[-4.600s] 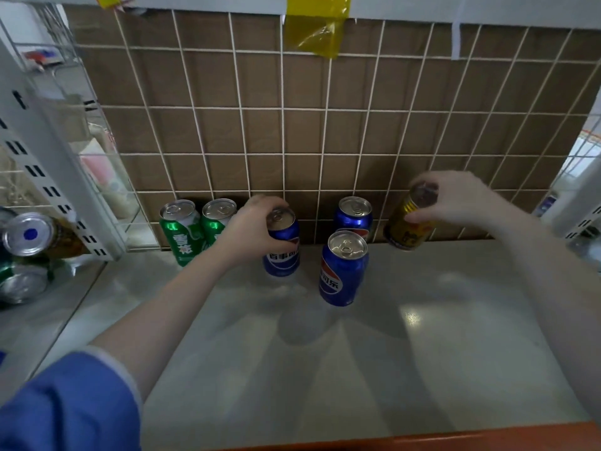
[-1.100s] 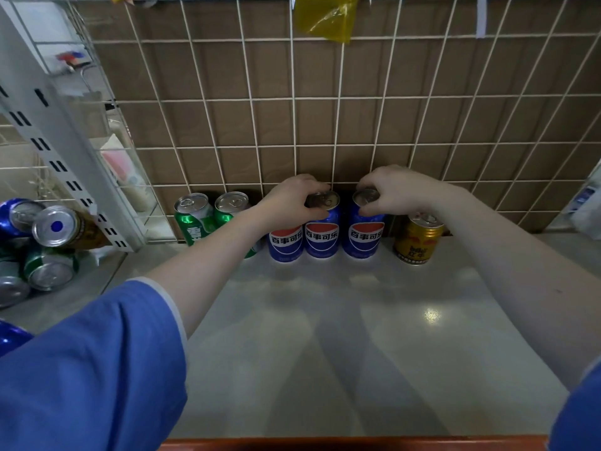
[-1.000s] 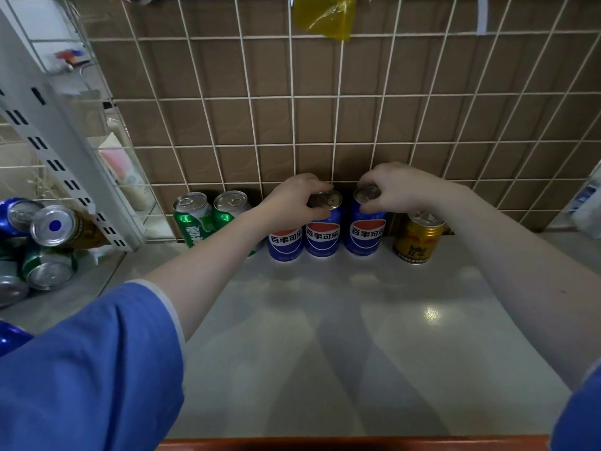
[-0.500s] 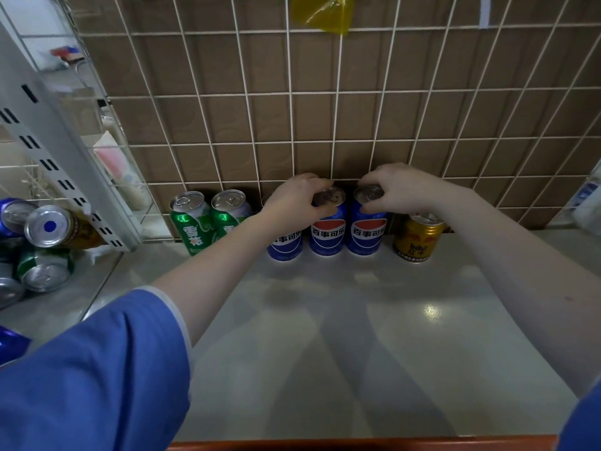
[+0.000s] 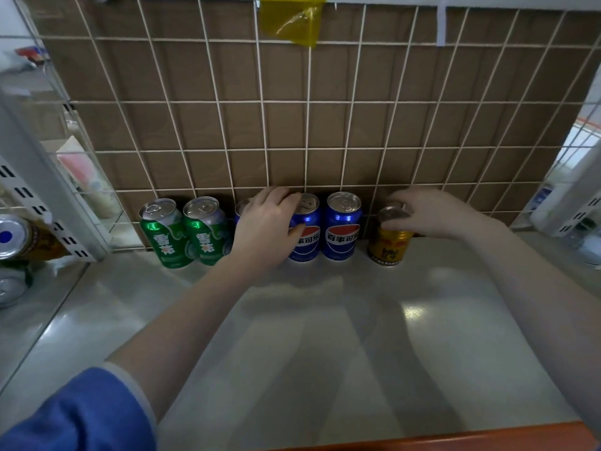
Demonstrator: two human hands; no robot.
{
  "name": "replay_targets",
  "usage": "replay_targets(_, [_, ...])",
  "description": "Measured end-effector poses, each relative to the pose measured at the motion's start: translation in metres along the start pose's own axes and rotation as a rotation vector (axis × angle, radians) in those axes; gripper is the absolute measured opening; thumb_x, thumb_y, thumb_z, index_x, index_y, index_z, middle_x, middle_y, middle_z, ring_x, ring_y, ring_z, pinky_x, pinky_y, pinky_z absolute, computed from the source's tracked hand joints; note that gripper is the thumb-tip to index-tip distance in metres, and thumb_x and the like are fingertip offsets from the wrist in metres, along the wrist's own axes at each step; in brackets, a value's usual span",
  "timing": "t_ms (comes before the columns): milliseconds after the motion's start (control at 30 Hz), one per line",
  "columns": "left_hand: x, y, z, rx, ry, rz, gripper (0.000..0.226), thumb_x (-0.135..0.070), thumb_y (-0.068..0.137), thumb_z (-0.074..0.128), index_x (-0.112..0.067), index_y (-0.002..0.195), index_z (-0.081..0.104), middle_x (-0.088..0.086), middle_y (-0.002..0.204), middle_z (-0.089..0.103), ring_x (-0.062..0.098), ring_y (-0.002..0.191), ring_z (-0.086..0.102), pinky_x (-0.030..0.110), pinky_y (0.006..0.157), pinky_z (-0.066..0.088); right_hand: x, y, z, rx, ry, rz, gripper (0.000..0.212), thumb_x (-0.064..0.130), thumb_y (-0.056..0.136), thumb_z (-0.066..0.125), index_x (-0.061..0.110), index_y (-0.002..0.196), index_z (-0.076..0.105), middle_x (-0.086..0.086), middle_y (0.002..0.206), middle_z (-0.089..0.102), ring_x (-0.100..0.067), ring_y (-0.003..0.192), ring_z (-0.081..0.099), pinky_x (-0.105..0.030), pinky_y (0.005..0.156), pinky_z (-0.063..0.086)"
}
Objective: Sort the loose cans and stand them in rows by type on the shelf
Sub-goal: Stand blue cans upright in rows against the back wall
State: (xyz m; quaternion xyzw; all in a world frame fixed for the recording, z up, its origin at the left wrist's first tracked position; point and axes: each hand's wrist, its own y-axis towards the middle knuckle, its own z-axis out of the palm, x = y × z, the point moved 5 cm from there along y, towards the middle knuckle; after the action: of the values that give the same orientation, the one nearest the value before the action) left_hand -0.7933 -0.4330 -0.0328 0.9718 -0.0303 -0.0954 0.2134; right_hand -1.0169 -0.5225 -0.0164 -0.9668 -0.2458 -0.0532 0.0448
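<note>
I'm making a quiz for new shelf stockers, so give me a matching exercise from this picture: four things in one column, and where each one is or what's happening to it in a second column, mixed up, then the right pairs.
Things
1. two green cans
2. gold can
3. free blue Pepsi can
4. yellow plastic scrap

Places or states
A. hangs on the wire grid, top centre
B. right hand grips its top
C. stand side by side at the row's left end
D. stands upright between the two hands, touched by neither

Pairs: 1-C, 2-B, 3-D, 4-A
</note>
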Motion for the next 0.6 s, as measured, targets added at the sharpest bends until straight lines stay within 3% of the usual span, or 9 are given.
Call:
replay_targets(133, [0.0, -0.006, 0.006, 0.012, 0.007, -0.04, 0.051, -0.028, 0.087, 0.061, -0.012, 0.135, 0.049, 0.009, 0.133, 0.052, 0.029, 0.126, 0.042, 0.04, 0.105, 0.032, -0.004, 0.002, 0.009, 0.004, 0.025, 0.006, 0.044, 0.044, 0.083, 0.064, 0.018, 0.118, 0.058, -0.008, 0.107, 0.057, -0.022, 0.095, 0.053, -0.033, 0.077, 0.047])
replay_targets(333, [0.006, -0.01, 0.009, 0.039, 0.031, -0.065, 0.054, -0.028, 0.086, 0.063, -0.013, 0.137, 0.047, 0.011, 0.134, 0.052, 0.03, 0.126, 0.043, 0.042, 0.105, 0.034, -0.001, 0.007, 0.006, -0.007, 0.061, -0.082, 0.041, 0.033, 0.083, 0.065, 0.014, 0.12, 0.059, -0.008, 0.111, 0.061, -0.023, 0.097, 0.055, -0.039, 0.083, 0.049])
replay_targets(600, [0.007, -0.014, 0.008, 0.023, 0.054, -0.082, 0.054, -0.025, 0.081, 0.067, -0.012, 0.131, 0.053, 0.014, 0.125, 0.056, 0.034, 0.119, 0.049, 0.047, 0.097, 0.042, 0.003, 0.022, 0.011, -0.023, 0.108, -0.155, 0.041, 0.033, 0.083, 0.066, 0.017, 0.12, 0.059, -0.005, 0.11, 0.059, -0.016, 0.092, 0.051, -0.029, 0.076, 0.044])
